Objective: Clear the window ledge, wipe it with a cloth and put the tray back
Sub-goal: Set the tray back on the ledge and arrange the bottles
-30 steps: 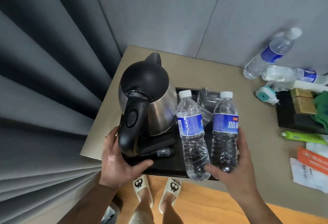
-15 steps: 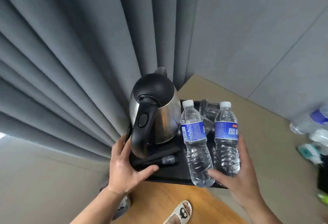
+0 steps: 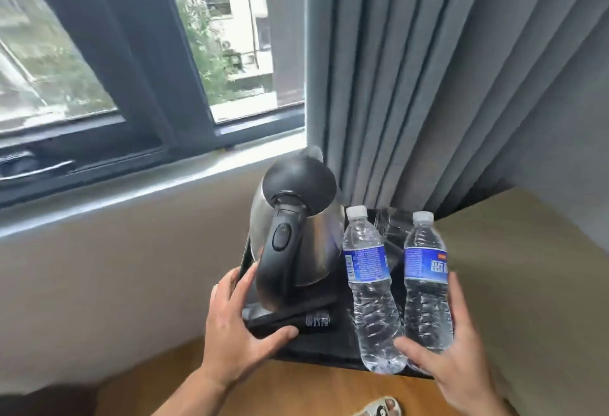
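Observation:
I carry a black tray (image 3: pixel 316 348) in the air at chest height, turned toward the window. My left hand (image 3: pixel 235 326) grips its left edge, thumb lying on the tray's top. My right hand (image 3: pixel 456 358) grips the right edge beside a water bottle. On the tray stand a steel kettle with a black lid and handle (image 3: pixel 290 244), two clear water bottles with blue labels (image 3: pixel 369 280) (image 3: pixel 426 277), and glasses behind them (image 3: pixel 390 227). The pale window ledge (image 3: pixel 138 188) runs along the wall at upper left, bare where it shows.
Grey curtains (image 3: pixel 428 79) hang right of the window (image 3: pixel 131 53). A beige table corner (image 3: pixel 534 270) lies at right. Wooden floor (image 3: pixel 296 389) and a slipper (image 3: pixel 379 409) show below the tray.
I have turned left with the tray, away from the table. The window and its ledge have come into view, and the cluttered table has slid out to the right.

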Motion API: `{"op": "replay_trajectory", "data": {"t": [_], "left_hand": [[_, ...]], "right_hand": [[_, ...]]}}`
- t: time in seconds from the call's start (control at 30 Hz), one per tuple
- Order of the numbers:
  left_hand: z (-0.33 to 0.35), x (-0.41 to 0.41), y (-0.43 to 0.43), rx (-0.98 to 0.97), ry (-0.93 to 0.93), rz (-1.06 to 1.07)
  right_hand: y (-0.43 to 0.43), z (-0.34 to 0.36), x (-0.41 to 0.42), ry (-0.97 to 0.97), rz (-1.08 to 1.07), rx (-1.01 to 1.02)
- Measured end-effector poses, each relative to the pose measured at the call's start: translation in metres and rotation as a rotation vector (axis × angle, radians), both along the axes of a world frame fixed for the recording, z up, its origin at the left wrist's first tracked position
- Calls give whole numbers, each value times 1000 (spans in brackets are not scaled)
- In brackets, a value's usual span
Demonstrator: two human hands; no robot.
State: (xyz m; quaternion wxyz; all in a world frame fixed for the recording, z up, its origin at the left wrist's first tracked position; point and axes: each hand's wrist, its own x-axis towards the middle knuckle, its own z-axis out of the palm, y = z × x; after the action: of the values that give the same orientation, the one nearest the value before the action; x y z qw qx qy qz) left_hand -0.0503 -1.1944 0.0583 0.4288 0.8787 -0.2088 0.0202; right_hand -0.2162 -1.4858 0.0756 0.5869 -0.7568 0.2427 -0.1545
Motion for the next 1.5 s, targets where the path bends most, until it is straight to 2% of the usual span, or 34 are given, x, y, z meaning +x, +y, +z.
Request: {"op": "replay_trajectory", "data": {"t": [0.23,0.47,0.8,1.03,1.23,1.5], "left_hand": [[8,-42,149,4,-58,268],[17,-104,264,21,-98,587],[27,-192,348,16,-95,1070],[25,-242,396,7,-60,1355],[21,-288,454,51,-9,1505],[25,-345,582,60,-22,1519]], "right_hand": [[103,-5,45,129,282,-117],[213,10,92,84,601,-126],[357,35,155,-35,1087,-165],[460,33,176,-52,1358,-149],[551,35,158,-73,1470,-153],[685,28,100,-61,1476,-125]]}}
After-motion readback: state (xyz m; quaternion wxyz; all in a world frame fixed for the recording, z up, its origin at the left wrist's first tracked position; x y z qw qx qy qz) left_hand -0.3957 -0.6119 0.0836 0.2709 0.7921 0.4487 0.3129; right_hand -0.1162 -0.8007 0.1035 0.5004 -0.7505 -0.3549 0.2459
